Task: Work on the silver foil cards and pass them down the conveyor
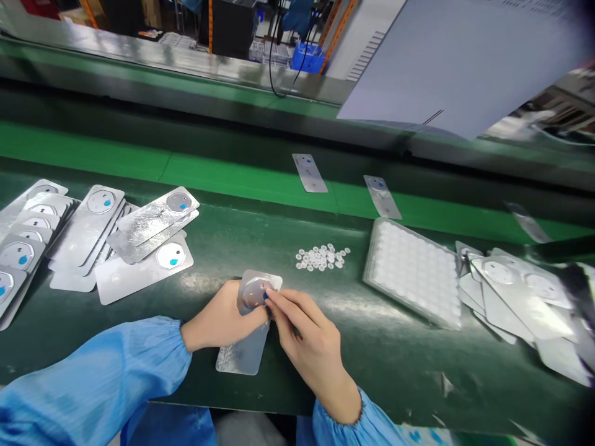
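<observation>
A thin silvery phone back panel (248,347) with a round camera area lies tilted just above the green bench's near side. My left hand (227,316) grips its left edge, thumb across the front. At the camera area, the thumb and index finger of my right hand (309,341) pinch together on a small blue tab (266,295); the fingertips partly cover it. Small white rings (321,257) lie in a loose pile beyond my right hand. Similar panels (144,272), each with a blue tab, are stacked to the left.
More panels (18,248) stand fanned at the far left. Right of the rings sits a white compartment tray (413,272), with a heap of panels (525,297) beyond it. Single panels (310,173) rest on the bright green belt (232,176). A large white sheet (446,68) hangs upper right.
</observation>
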### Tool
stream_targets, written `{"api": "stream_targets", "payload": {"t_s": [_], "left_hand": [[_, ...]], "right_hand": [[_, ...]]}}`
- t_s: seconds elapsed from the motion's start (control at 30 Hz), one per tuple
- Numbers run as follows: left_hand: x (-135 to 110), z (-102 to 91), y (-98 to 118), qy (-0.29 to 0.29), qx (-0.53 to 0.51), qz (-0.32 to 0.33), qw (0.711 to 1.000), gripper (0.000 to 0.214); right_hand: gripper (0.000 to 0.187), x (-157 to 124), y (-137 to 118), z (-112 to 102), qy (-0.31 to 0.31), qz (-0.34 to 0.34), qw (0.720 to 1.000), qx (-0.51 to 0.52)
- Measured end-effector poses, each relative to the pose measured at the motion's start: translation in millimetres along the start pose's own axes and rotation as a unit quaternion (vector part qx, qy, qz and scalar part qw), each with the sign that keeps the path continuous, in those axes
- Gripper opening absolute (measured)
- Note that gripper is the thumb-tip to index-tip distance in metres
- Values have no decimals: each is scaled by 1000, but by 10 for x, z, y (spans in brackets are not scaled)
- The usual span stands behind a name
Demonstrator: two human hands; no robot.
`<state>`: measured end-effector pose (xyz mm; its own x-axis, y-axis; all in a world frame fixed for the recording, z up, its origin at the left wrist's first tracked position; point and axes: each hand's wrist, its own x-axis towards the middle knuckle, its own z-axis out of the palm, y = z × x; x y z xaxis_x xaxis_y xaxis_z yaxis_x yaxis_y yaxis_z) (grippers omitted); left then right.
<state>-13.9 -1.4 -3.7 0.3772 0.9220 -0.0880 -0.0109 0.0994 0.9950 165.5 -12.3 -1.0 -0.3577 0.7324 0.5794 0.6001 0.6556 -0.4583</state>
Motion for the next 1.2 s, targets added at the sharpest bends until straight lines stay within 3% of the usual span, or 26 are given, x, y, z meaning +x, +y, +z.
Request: {"api": "stream_targets", "payload": {"t_s": [0.43,0.77,1.03,1.2], "left_hand": [[22,9,43,-7,0,27,1000,10],[36,3,76,-4,-31,19,999,9],[27,0,24,-1,19,18,1000,10],[13,6,22,-5,31,28,999,11]], "right_hand": [[14,87,17,-19,-42,79,992,84],[16,81,33,-3,-27,77,991,111],[23,65,32,14,8,5,1000,25],[19,55,16,42,-11,17,1000,-10]]}}
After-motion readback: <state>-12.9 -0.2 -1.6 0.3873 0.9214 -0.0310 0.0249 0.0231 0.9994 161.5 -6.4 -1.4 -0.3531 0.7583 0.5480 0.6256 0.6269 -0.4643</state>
